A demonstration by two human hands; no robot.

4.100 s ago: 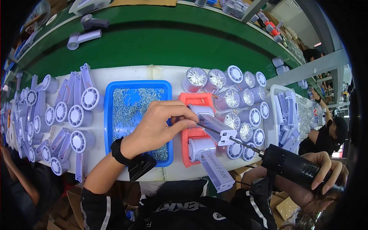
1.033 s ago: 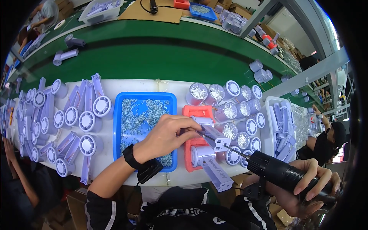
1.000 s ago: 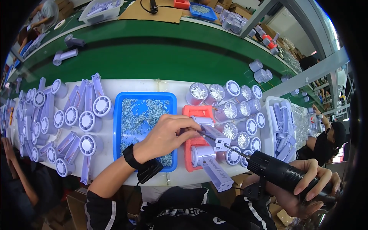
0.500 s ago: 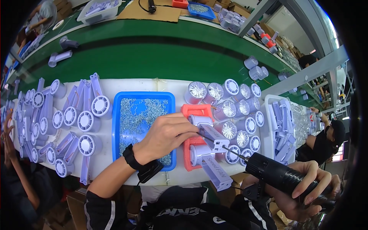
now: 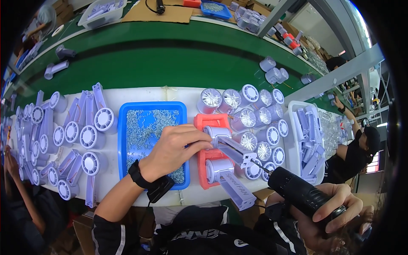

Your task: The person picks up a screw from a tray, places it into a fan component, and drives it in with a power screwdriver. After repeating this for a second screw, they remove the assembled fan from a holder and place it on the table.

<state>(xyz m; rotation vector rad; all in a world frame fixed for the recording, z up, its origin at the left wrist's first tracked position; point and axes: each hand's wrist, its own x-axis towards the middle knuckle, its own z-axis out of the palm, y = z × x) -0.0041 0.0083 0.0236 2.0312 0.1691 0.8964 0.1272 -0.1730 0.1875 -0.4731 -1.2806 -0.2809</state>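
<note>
My right hand (image 5: 338,208) grips a black electric screwdriver (image 5: 297,193) at the right. Its long thin bit runs through the hollow handle of the upper lavender handheld fan (image 5: 244,156) toward the fan's round body. At the joint of body and handle, my left hand (image 5: 172,146) pinches thumb and finger together around the bit's tip; whatever lies between them is hidden. Both this fan and a lower one (image 5: 238,193) lie with their bodies in a red holder (image 5: 200,168), handles pointing right. Left of the holder stands a blue tray (image 5: 123,148) of small screws (image 5: 144,127).
Assembled fans with handles (image 5: 93,136) crowd the left of the white table. Round fan bodies (image 5: 244,120) stand right of the holder, beside a clear bin (image 5: 292,140) of handle pieces. A green surface (image 5: 140,68) runs behind. People sit at both sides; a metal post (image 5: 335,80) slants at right.
The view has shifted, so the table's contents appear slightly further left. Both hands keep nearly the same pose, with the bit still inside the upper fan's handle.
</note>
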